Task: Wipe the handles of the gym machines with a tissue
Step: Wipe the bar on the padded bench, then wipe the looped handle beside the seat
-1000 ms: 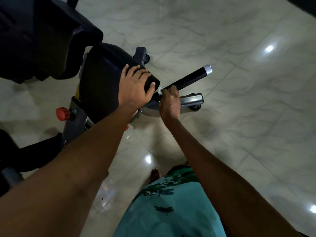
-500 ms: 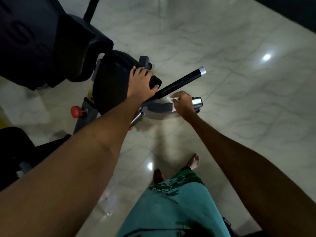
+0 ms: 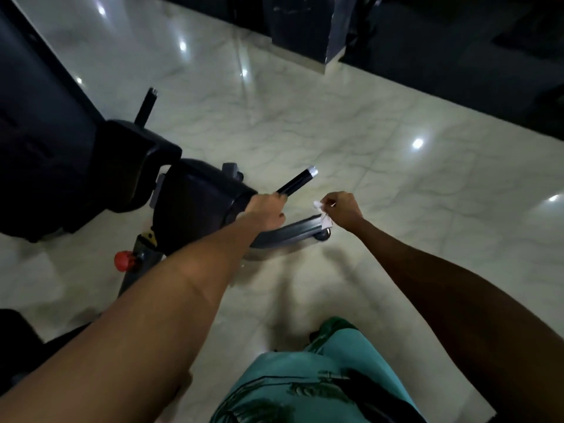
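Observation:
A black gym machine handle [image 3: 297,180] with a silver end cap sticks out to the right from a black padded machine [image 3: 195,209]. My left hand [image 3: 268,210] rests on the pad at the handle's base, its fingers hidden over the edge. My right hand [image 3: 343,209] pinches a crumpled white tissue [image 3: 323,215] and hangs to the right of the handle, apart from it. The tissue sits above the end of a grey metal foot bar [image 3: 293,230].
A second black handle [image 3: 147,105] points up behind the machine. A red knob [image 3: 123,261] sticks out of the frame at lower left. Dark equipment [image 3: 305,22] stands along the far edge of the shiny marble floor [image 3: 396,184]. My teal shorts [image 3: 317,377] fill the bottom.
My right hand with the tissue has lifted off the grey bar and moved right. My left hand has slid to the pad's edge. The view has pulled back.

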{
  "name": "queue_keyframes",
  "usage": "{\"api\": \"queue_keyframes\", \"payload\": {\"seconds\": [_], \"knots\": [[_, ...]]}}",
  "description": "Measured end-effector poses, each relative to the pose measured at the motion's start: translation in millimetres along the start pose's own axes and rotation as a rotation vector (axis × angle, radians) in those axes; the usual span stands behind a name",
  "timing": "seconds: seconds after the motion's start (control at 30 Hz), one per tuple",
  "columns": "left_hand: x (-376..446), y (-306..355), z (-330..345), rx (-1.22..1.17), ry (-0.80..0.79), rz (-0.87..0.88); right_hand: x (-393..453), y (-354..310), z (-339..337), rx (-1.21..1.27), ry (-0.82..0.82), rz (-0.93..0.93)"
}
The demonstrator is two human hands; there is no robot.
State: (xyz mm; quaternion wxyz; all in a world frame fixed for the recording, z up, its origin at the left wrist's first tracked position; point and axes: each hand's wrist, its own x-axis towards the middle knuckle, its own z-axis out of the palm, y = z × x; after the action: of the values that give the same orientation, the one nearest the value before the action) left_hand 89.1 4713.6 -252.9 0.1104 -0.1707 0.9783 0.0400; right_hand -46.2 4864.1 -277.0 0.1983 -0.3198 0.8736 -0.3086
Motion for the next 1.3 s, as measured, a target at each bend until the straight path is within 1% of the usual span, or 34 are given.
{"api": "queue_keyframes", "payload": {"seconds": [0.07,0.13,0.2,0.27,0.37,0.53,0.7,0.97,1.07,1.17,1.3], "knots": [[8,14,-7,0.049,-0.061,0.087,4,4,-13,-0.108,-0.023,0.019],[21,27,-15,0.036,-0.102,0.132,9,9,-30,-0.220,-0.054,0.003],[35,40,-24,-0.003,-0.113,0.154,14,15,-46,-0.244,-0.052,0.006],[51,55,-35,-0.033,-0.098,0.158,22,25,-65,-0.232,-0.020,0.034],[76,75,-50,-0.030,-0.097,0.177,36,42,-90,-0.144,0.048,0.113],[126,114,-71,-0.014,-0.132,0.275,44,71,-133,0.034,0.245,0.240],[170,170,-85,0.070,-0.172,0.436,30,107,-168,0.096,0.389,0.314],[227,286,-92,0.170,-0.227,0.746,-14,176,-223,0.137,0.594,0.529],[244,331,-93,0.213,-0.239,0.871,-34,197,-245,0.143,0.669,0.577],[258,374,-94,0.307,-0.254,1.000,-56,217,-264,0.113,0.705,0.686],[267,435,-95,0.460,-0.333,1.112,-92,233,-285,0.076,0.725,0.849]]}}
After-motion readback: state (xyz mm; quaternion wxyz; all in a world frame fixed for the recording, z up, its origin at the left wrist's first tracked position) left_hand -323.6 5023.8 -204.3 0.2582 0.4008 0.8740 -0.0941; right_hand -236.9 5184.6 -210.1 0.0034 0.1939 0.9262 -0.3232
